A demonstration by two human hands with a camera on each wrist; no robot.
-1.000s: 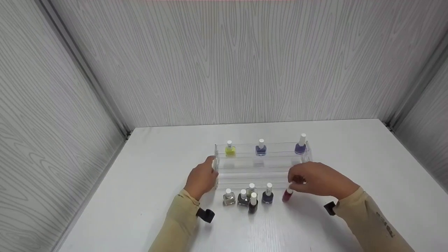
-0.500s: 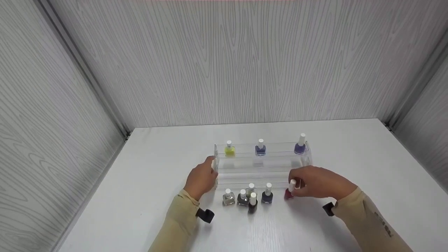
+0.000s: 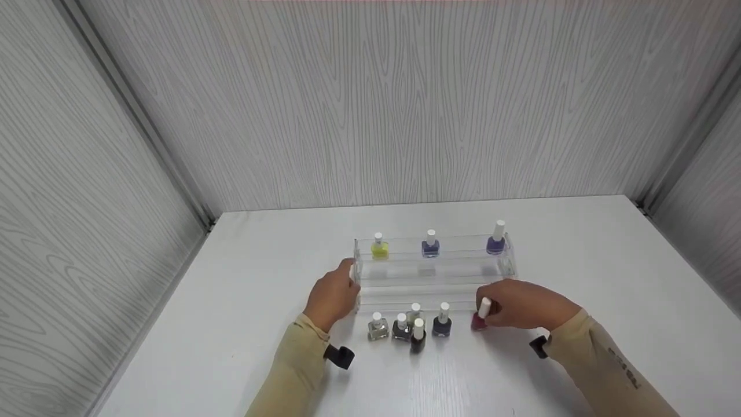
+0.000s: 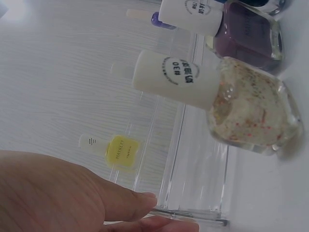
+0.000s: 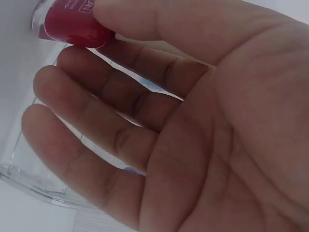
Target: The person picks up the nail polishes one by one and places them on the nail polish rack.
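Grey wood-grain walls enclose the white tabletop [image 3: 231, 324]. Your right hand [image 3: 524, 304] has drawn nearer and now pinches the small red nail-polish bottle with the white cap [image 3: 479, 316], standing upright on the table just right of the bottle cluster. Your left hand [image 3: 333, 294], fingers relaxed, rests against the clear acrylic tiered rack [image 3: 431, 272].

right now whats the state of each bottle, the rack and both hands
red bottle: upright on table, pinched by right hand
left hand: rests against clear rack end
yellow bottle: upright, top tier, capped
two purple bottles: upright, top tier
five bottles: standing before rack
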